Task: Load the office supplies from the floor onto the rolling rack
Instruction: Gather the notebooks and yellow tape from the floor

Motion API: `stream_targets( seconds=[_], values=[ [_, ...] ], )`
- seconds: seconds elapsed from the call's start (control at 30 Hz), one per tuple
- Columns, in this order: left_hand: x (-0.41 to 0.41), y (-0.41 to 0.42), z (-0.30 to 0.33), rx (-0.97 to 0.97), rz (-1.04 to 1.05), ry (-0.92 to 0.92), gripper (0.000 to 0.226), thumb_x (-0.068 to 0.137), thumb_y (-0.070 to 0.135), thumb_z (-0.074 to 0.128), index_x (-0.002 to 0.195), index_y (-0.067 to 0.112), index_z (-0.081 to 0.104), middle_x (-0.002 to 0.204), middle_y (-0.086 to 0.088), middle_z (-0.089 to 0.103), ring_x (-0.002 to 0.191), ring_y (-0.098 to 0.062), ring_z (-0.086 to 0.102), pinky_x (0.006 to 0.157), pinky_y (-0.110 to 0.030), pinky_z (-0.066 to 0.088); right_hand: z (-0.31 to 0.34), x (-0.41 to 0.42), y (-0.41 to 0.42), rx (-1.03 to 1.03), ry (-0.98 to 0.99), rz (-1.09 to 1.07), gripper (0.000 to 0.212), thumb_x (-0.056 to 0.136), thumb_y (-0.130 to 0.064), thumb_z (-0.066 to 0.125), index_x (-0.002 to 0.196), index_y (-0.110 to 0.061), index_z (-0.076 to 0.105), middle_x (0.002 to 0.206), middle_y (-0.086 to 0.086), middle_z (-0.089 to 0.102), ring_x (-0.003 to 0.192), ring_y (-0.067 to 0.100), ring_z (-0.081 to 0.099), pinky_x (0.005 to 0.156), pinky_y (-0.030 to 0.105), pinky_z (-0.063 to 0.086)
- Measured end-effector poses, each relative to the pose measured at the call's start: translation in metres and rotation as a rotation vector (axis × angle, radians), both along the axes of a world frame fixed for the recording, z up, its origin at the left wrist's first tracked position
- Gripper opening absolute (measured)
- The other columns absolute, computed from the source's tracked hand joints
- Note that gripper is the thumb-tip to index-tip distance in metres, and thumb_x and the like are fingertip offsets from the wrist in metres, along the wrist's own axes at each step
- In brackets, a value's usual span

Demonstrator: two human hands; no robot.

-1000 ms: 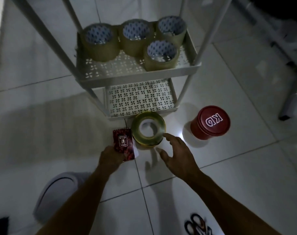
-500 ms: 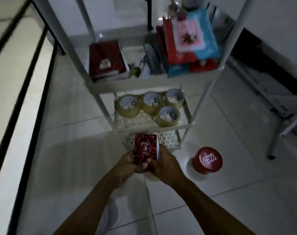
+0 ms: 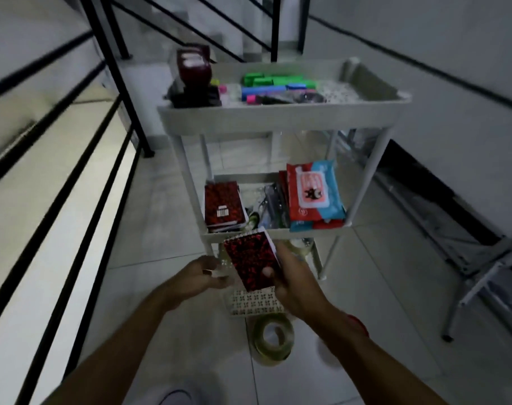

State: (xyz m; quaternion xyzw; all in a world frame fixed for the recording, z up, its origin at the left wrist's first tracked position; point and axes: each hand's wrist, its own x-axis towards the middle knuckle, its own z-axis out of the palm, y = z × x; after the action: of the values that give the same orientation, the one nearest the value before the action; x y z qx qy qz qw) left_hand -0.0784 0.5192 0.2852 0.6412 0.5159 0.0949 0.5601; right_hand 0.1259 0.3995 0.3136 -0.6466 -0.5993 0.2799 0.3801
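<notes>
My right hand [image 3: 292, 276] grips a small red spiral notebook [image 3: 250, 260] by its lower right edge, thumb on the cover, in front of the white rolling rack [image 3: 278, 115]. My left hand [image 3: 197, 276] hovers just left of the notebook, fingers loosely curled and holding nothing. A stack of matching red notebooks [image 3: 224, 207] lies on the left of the rack's middle shelf. A roll of clear tape [image 3: 273, 336] lies on the floor below my hands.
The top shelf holds highlighters [image 3: 275, 86] and a dark red stamp-like item [image 3: 194, 74]. Wipe packs [image 3: 313, 197] fill the middle shelf's right side. A black stair railing [image 3: 114, 68] stands to the left, a folded metal frame [image 3: 482, 276] to the right.
The view has tilted up from the floor to the whole rack. The notebook was lifted from the floor and passed from my left hand to my right; my left hand has let go.
</notes>
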Motion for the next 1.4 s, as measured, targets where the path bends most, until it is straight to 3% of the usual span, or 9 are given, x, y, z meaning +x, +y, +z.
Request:
stream_targets(
  seconds=[0.17, 0.33, 0.47, 0.6, 0.87, 1.0, 1.17, 1.3, 1.4],
  values=[
    [-0.013, 0.018, 0.063, 0.186, -0.06, 0.202, 0.068, 0.068, 0.059, 0.078, 0.116, 0.018, 0.052, 0.114, 0.006, 0.055, 0.102, -0.011, 0.055, 0.071, -0.024, 0.046, 0.057, -0.017, 0.023, 0.054, 0.169, -0.08, 0.044, 0.098, -0.009, 0.049, 0.138, -0.022, 0.035, 0.117, -0.002, 0.061, 0.107, 0.011, 0.059, 0.089, 0.036, 0.055],
    [-0.018, 0.029, 0.106, 0.348, 0.1, -0.011, 0.06, 0.083, 0.049, 0.069, 0.133, 0.027, 0.044, 0.114, 0.001, 0.062, 0.107, -0.017, 0.059, 0.077, -0.027, 0.048, 0.085, -0.028, 0.086, -0.101, 0.195, -0.22, 0.041, 0.097, -0.003, 0.046, 0.134, -0.019, 0.038, 0.102, 0.002, 0.057, 0.092, 0.016, 0.06, 0.061, 0.019, 0.047],
    [-0.023, 0.036, 0.107, 0.442, 0.034, -0.002, 0.054, 0.096, 0.041, 0.051, 0.147, 0.032, 0.034, 0.134, -0.002, 0.055, 0.125, -0.017, 0.05, 0.098, -0.025, 0.04, 0.085, -0.043, 0.136, -0.248, -0.07, -0.243, 0.043, 0.099, -0.022, 0.049, 0.138, -0.014, 0.033, 0.132, 0.016, 0.047, 0.119, 0.032, 0.05, 0.095, 0.043, 0.049],
    [-0.023, 0.04, 0.093, 0.329, -0.066, 0.04, 0.066, 0.095, 0.046, 0.051, 0.152, 0.036, 0.019, 0.154, 0.006, 0.033, 0.138, -0.017, 0.036, 0.113, -0.029, 0.03, 0.061, -0.049, 0.141, -0.327, -0.138, -0.213, 0.055, 0.094, -0.013, 0.056, 0.144, -0.013, 0.034, 0.143, 0.012, 0.038, 0.126, 0.028, 0.042, 0.105, 0.034, 0.04],
    [-0.007, 0.04, 0.075, 0.29, -0.045, -0.078, 0.056, 0.092, 0.05, 0.055, 0.143, 0.038, 0.037, 0.142, 0.008, 0.049, 0.125, -0.013, 0.046, 0.096, -0.024, 0.036, 0.048, -0.041, 0.133, -0.122, -0.188, -0.069, 0.048, 0.093, -0.001, 0.049, 0.141, -0.009, 0.046, 0.151, 0.011, 0.036, 0.139, 0.025, 0.032, 0.109, 0.024, 0.026],
    [-0.005, 0.038, 0.072, 0.276, -0.004, -0.089, 0.058, 0.093, 0.046, 0.055, 0.146, 0.033, 0.035, 0.142, 0.002, 0.051, 0.123, -0.016, 0.051, 0.101, -0.029, 0.042, 0.046, -0.042, 0.128, -0.124, -0.165, -0.081, 0.047, 0.099, -0.015, 0.048, 0.145, -0.015, 0.039, 0.149, 0.011, 0.039, 0.128, 0.025, 0.045, 0.098, 0.029, 0.044],
    [-0.016, 0.004, 0.046, 0.408, 0.213, -0.021, 0.076, 0.082, 0.029, 0.075, 0.146, 0.015, 0.036, 0.144, -0.006, 0.04, 0.124, -0.024, 0.047, 0.098, -0.031, 0.043, 0.035, -0.039, 0.084, 0.047, -0.205, -0.127, 0.056, 0.093, -0.025, 0.061, 0.145, -0.016, 0.04, 0.149, 0.007, 0.04, 0.133, 0.023, 0.041, 0.11, 0.041, 0.038],
    [-0.025, -0.024, 0.011, 0.446, 0.194, 0.095, 0.058, 0.076, 0.026, 0.079, 0.125, 0.011, 0.052, 0.123, -0.005, 0.05, 0.105, -0.018, 0.053, 0.082, -0.026, 0.043, 0.013, -0.032, 0.04, 0.208, -0.269, -0.109, 0.053, 0.09, -0.022, 0.066, 0.139, -0.014, 0.047, 0.143, 0.005, 0.047, 0.13, 0.016, 0.043, 0.107, 0.026, 0.033],
    [-0.02, -0.037, -0.009, 0.464, 0.079, 0.15, 0.043, 0.077, 0.027, 0.078, 0.111, 0.016, 0.055, 0.111, 0.0, 0.053, 0.098, -0.016, 0.053, 0.079, -0.023, 0.041, -0.008, -0.018, 0.012, 0.261, -0.309, -0.105, 0.05, 0.088, -0.024, 0.068, 0.133, -0.013, 0.051, 0.136, 0.006, 0.053, 0.125, 0.017, 0.047, 0.105, 0.029, 0.039]
  ],
)
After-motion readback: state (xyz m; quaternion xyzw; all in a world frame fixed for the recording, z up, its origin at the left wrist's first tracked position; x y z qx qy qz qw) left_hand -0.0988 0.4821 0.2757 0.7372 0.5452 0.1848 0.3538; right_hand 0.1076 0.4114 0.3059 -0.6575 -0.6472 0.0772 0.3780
